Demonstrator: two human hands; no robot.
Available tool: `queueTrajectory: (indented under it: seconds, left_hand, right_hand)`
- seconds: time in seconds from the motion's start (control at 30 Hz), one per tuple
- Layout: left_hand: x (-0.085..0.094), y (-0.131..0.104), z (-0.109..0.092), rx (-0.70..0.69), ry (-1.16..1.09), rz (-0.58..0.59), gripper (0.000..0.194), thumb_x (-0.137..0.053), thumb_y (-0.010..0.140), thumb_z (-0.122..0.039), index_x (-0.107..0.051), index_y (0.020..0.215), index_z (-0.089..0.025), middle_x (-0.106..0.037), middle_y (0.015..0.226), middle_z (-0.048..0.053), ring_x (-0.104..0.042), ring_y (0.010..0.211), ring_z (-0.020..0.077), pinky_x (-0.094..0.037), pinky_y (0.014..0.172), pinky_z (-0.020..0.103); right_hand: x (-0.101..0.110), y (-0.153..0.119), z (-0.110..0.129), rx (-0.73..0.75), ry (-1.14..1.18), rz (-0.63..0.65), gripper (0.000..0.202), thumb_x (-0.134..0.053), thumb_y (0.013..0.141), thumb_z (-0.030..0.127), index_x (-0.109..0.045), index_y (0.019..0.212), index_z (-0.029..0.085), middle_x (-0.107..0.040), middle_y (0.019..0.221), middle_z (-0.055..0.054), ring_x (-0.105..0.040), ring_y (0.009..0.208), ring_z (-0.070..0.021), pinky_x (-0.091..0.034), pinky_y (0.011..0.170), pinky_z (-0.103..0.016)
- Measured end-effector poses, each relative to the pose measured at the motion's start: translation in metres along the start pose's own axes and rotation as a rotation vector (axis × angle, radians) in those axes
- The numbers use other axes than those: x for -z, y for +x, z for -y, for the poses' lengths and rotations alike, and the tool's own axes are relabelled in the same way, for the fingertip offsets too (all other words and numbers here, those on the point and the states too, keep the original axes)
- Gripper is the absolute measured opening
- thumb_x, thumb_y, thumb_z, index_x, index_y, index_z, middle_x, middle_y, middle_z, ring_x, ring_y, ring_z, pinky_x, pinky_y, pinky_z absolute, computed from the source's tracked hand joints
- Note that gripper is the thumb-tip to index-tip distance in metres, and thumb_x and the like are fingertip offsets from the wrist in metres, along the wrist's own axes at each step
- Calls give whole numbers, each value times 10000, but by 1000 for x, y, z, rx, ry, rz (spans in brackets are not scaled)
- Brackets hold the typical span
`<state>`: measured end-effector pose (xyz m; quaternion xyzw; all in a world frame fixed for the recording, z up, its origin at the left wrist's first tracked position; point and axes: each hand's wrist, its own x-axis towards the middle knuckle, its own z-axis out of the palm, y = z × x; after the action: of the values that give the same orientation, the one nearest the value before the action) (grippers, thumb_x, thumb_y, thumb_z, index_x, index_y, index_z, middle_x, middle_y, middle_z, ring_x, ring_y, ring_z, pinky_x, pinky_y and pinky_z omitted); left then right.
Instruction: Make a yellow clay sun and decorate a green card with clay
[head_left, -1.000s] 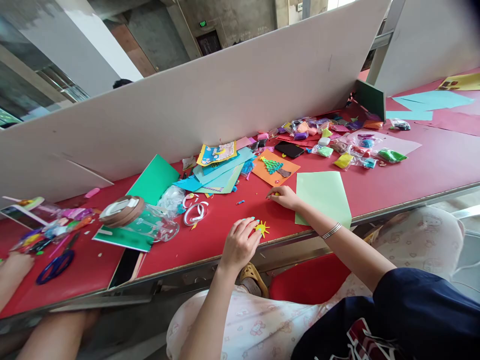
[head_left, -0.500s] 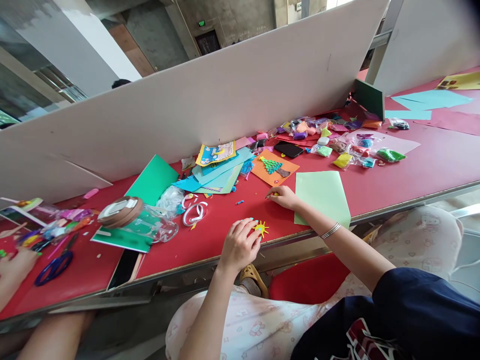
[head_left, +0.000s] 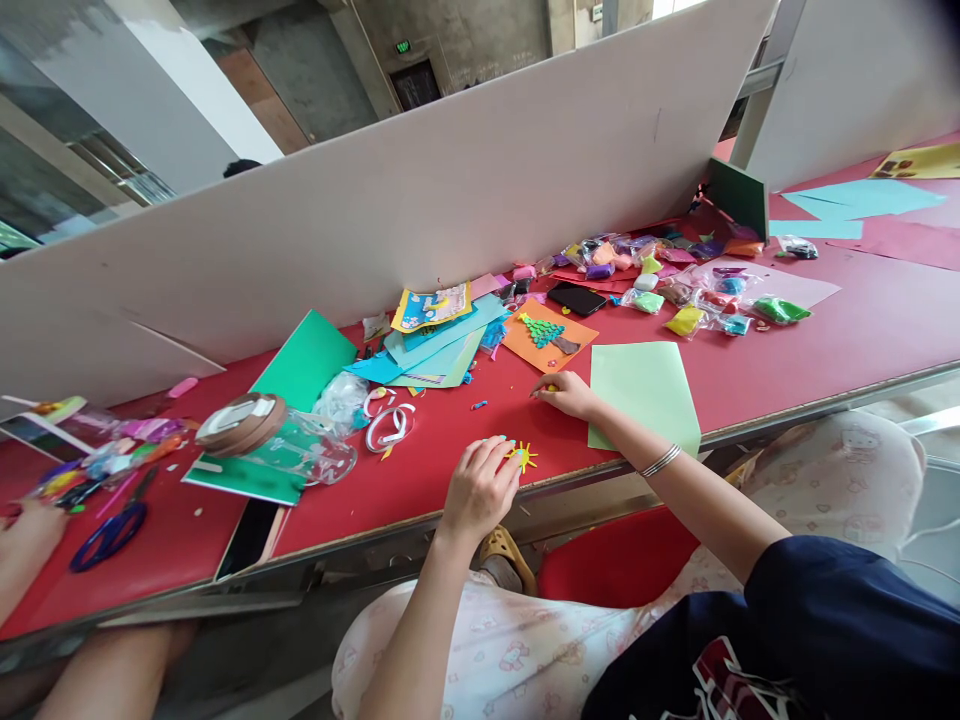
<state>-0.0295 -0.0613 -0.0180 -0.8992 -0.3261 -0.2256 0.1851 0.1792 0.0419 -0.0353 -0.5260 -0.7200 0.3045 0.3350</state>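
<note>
My left hand [head_left: 480, 487] rests at the table's front edge, fingers stretched out, fingertips touching a small yellow clay sun [head_left: 528, 457] with thin rays. My right hand [head_left: 568, 393] is farther in, its fingers curled down to the tabletop over a bit of yellow clay [head_left: 553, 388]; the hand hides most of it. Under my right forearm lies a pale green sheet [head_left: 645, 385]. Just beyond that hand is an orange card [head_left: 517, 345] bearing a clay tree [head_left: 541, 331] with green-to-blue leaves and a brown trunk.
Bagged coloured clay [head_left: 686, 320] and a black phone [head_left: 576, 298] lie toward the back. On the left are stacked papers [head_left: 442, 350], a clear cup [head_left: 247, 430] with a brown lid, and blue scissors [head_left: 112, 535]. Another person's hand [head_left: 30, 540] is far left. A white partition [head_left: 420, 200] stands behind.
My left fingers have shifted very slightly at the sun. My right hand looks still. The other person's hand at far left has moved a little.
</note>
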Motion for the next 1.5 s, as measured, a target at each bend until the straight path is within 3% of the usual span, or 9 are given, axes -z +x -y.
queueTrajectory:
  seconds: [0.3, 0.43, 0.6, 0.73, 1.03, 1.27, 1.4, 1.5]
  left_hand:
    - [6, 3, -1, 81, -101, 34, 182, -571, 764, -140, -651, 922, -182, -663, 983, 73, -569, 981, 234, -459, 854, 391]
    - [7, 2, -2, 131, -164, 125, 290, -609, 741, -221, -632, 1027, -176, -620, 1097, 98, -527, 1067, 261, -427, 919, 426]
    - [-2, -2, 2, 157, -82, 165, 398, -612, 791, -330, -580, 1147, -156, -584, 1181, 131, -500, 1119, 281, -405, 948, 456]
    - [-5, -1, 7, 114, -32, 132, 381, -623, 794, -345, -592, 1125, -159, -598, 1161, 126, -515, 1105, 275, -407, 940, 447]
    - [-1, 5, 3, 5, -26, -26, 106, -592, 808, -256, -653, 844, -177, -670, 936, 70, -590, 928, 220, -442, 875, 404]
    - [-3, 5, 1, -6, -32, -55, 81, -574, 799, -190, -649, 830, -180, -677, 890, 57, -594, 892, 206, -459, 846, 387]
    - [-2, 6, 0, -5, -42, -41, 98, -565, 807, -204, -657, 838, -190, -677, 889, 59, -594, 895, 208, -458, 850, 394]
    - [-1, 6, 1, 32, -76, -21, 103, -567, 806, -212, -661, 843, -194, -674, 895, 60, -591, 899, 208, -457, 851, 394]
  right_hand:
    - [0, 0, 0, 6, -23, 6, 150, -560, 751, 181, -706, 784, 185, -687, 773, -11, -590, 706, -147, -405, 654, -233]
    - [0, 0, -1, 12, -27, 7, 151, -559, 757, 186, -707, 788, 183, -688, 780, -12, -592, 710, -144, -407, 659, -230]
    - [2, 0, 1, 26, -23, 17, 157, -553, 764, 169, -706, 799, 178, -696, 795, -16, -605, 723, -145, -421, 670, -224]
    - [2, -1, 3, 27, -26, 14, 158, -554, 762, 161, -708, 799, 176, -696, 789, -20, -605, 714, -148, -424, 665, -227]
    - [1, -1, 3, 31, -36, 3, 161, -552, 765, 161, -710, 792, 171, -683, 740, -11, -584, 667, -130, -410, 640, -213]
    - [2, -1, 4, 43, -75, 11, 163, -541, 774, 174, -700, 811, 166, -670, 738, -13, -567, 655, -123, -386, 619, -209]
    - [3, -10, 10, 81, -118, 52, 144, -599, 755, 285, -681, 815, 183, -634, 702, -3, -540, 632, -125, -351, 587, -218]
    - [3, -22, 16, 174, -171, 155, 303, -720, 620, 429, -647, 813, 208, -589, 655, 20, -513, 595, -131, -318, 555, -226]
